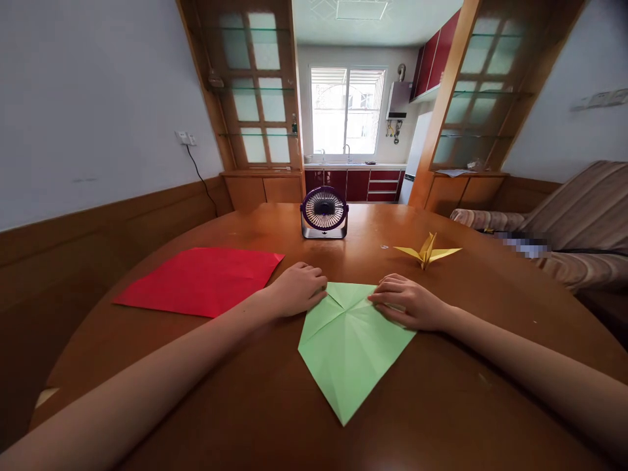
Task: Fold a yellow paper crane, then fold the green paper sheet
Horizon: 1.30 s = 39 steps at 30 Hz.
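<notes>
A light green sheet of paper [350, 353] lies on the table in front of me, one point toward me. Creases run across it, and its top edge is folded over. My left hand [300, 288] is at its upper left edge, fingers bent and closed on the paper there. On the opposite side, my right hand [405, 301] has its fingers together at the upper right edge, thumb and fingertips gripping the fold. The undersides of both hands are hidden.
A red paper sheet [196, 281] lies left of my left forearm. A yellow paper crane [426, 252] stands beyond my right hand. At the far side of the wooden table [255, 418] is a small purple fan [324, 210]. A striped sofa [579, 209] is at the right.
</notes>
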Available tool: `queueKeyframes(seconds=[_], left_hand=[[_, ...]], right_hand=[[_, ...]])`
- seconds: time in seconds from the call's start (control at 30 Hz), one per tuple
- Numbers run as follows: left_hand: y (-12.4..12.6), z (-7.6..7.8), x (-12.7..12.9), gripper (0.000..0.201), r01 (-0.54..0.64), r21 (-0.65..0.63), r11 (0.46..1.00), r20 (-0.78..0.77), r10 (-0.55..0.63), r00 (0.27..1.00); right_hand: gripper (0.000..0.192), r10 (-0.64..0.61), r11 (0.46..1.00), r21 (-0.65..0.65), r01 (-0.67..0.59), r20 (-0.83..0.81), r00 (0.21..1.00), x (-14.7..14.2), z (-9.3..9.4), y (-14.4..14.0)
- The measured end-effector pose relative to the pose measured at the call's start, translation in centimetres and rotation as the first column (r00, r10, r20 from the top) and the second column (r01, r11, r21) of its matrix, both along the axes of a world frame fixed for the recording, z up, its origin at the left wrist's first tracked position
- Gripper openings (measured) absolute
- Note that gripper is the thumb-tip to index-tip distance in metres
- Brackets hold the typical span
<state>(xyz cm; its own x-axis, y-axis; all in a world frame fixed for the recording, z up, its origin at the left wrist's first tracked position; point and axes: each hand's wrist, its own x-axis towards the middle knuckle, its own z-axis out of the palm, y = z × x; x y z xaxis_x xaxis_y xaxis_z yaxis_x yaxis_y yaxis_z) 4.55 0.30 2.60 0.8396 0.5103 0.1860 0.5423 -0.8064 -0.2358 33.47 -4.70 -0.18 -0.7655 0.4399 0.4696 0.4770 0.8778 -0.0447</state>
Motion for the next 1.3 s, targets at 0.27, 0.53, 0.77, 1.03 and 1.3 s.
queueKeyframes(seconds=[0.27, 0.53, 0.77, 1.03, 1.3], left_hand=[[0.0, -1.9, -2.5, 0.040, 0.142, -0.257, 0.956, 0.148, -0.106, 0.983], [-1.2, -1.9, -2.0, 0.041, 0.056, -0.046, 0.997, 0.048, -0.053, 0.997], [-2.6, -1.5, -0.8, 0.034, -0.028, 0.175, 0.984, -0.028, 0.033, 0.999], [-3.8, -1.7, -0.3, 0.040, 0.058, 0.141, 0.988, 0.055, -0.066, 0.996], [-2.3, -2.3, -1.1, 0.037, 0.061, -0.075, 0.995, 0.205, -0.044, 0.978]], right_hand=[[0.026, -0.043, 0.997, -0.066, 0.041, -0.022, 0.999, 0.2, -0.2, 0.2], [0.026, -0.179, 0.984, -0.016, 0.178, -0.102, 0.979, 0.2, 0.0, 0.3], [0.031, -0.258, 0.966, -0.029, 0.256, -0.098, 0.961, -2.7, 0.7, -1.4], [0.043, -0.309, 0.937, -0.150, 0.315, 0.061, 0.949, -6.6, -0.5, -0.6], [0.045, -0.124, 0.947, -0.282, 0.151, 0.110, 0.986, -5.0, -0.6, 1.3]])
